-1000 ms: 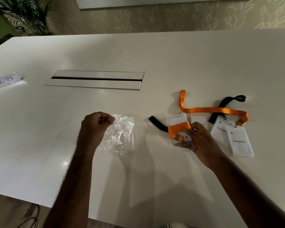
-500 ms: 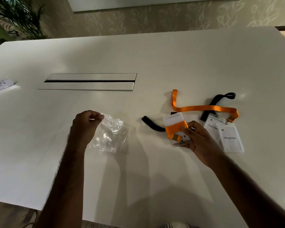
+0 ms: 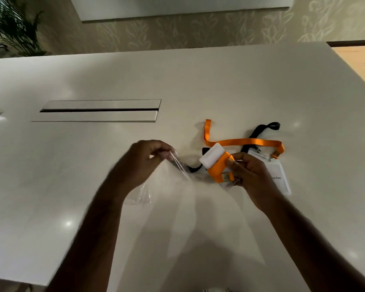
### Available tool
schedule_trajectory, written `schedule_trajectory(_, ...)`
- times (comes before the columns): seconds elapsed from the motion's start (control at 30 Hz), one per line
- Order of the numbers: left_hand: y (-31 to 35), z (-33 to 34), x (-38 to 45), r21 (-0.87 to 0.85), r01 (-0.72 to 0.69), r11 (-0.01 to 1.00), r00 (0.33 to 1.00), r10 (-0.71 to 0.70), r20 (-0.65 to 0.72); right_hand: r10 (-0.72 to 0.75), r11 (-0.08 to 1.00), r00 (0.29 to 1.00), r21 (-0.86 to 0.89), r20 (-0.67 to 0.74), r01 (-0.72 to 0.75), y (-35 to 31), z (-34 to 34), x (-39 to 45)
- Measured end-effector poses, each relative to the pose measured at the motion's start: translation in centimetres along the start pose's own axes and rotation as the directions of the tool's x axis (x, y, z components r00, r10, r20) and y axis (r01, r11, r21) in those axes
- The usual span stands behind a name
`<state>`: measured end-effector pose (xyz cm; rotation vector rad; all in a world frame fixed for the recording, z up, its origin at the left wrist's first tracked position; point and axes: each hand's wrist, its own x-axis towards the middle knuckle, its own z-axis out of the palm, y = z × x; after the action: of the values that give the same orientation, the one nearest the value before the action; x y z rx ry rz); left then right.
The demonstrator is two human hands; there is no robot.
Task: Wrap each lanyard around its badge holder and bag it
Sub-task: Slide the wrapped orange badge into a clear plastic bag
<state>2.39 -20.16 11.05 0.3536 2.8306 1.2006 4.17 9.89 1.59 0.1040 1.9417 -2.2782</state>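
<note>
Bagging the wrapped badge holder [image 3: 218,163] comes next, judging by both grips. Left hand [image 3: 143,163] pinching the clear bag [image 3: 156,186] by its rim, lifted off the desk [image 3: 177,81]; right hand [image 3: 249,175] clasping the orange-wound holder at 3 o'clock of the bag. Better to spread the mouth wide, lead in with a narrow edge, keep thumb on the wrap. Farther off, at 1 o'clock, loose orange lanyard [image 3: 247,141] and black lanyard [image 3: 263,129] waiting.

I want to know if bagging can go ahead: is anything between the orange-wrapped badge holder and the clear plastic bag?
Nothing visible stands between them. The right hand holds the orange-wrapped white badge holder just right of the clear plastic bag, which the left hand pinches at its top edge. Whether the bag's mouth is open is unclear.
</note>
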Motion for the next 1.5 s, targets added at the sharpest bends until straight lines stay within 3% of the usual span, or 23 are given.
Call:
schedule_trajectory(0.2, 1.3, 5.3, 2.1, 0.089, -0.02, 0.996, 0.989, 0.007, 0.147, -0.012, 0.999, 0.999, -0.045, -0.053, 0.009, -0.2, -2.3, -0.6)
schedule_trajectory(0.4, 2.2, 10.1, 3.1, 0.166, -0.117, 0.979, 0.977, 0.083, 0.198, -0.018, 0.999, 0.995, -0.045, -0.098, 0.013, 0.0, -4.3, -1.7)
schedule_trajectory(0.5, 1.7, 12.4, 3.4, 0.243, -0.141, 0.96, 0.984, 0.109, 0.143, -0.017, 0.999, 0.993, -0.051, -0.12, 0.011, 0.2, -5.4, -2.0)
schedule_trajectory(0.63, 1.8, 14.2, 1.7, 0.224, -0.038, 0.974, 0.995, 0.058, -0.084, 0.007, 0.998, 0.989, -0.063, -0.147, -0.016, 0.3, -6.4, -2.5)
schedule_trajectory(0.73, 1.7, 15.4, -0.9, 0.184, 0.052, 0.982, 0.998, -0.044, -0.051, 0.017, 0.997, 0.988, -0.073, -0.151, -0.028, 0.6, -7.1, -2.8)
schedule_trajectory(0.9, 0.7, 17.5, -3.7, 0.286, 0.119, 0.951, 0.992, -0.122, -0.008, 0.047, 0.992, 0.987, -0.108, -0.151, -0.064, 1.4, -7.7, -3.5)
schedule_trajectory(1.07, 0.4, 18.5, -4.6, 0.282, 0.118, 0.952, 0.99, -0.091, -0.107, 0.072, 0.989, 0.989, -0.115, -0.129, -0.087, 1.3, -7.2, -3.6)
schedule_trajectory(1.27, 0.1, 18.3, -4.3, 0.227, 0.162, 0.96, 0.985, -0.143, -0.098, 0.097, 0.981, 0.988, -0.158, -0.117, -0.115, 1.3, -6.5, -3.8)
schedule_trajectory(1.5, 0.3, 17.4, -4.2, 0.159, 0.227, 0.961, 0.971, -0.211, -0.112, 0.093, 0.935, 0.989, -0.331, -0.119, -0.128, 1.7, -5.8, -4.1)
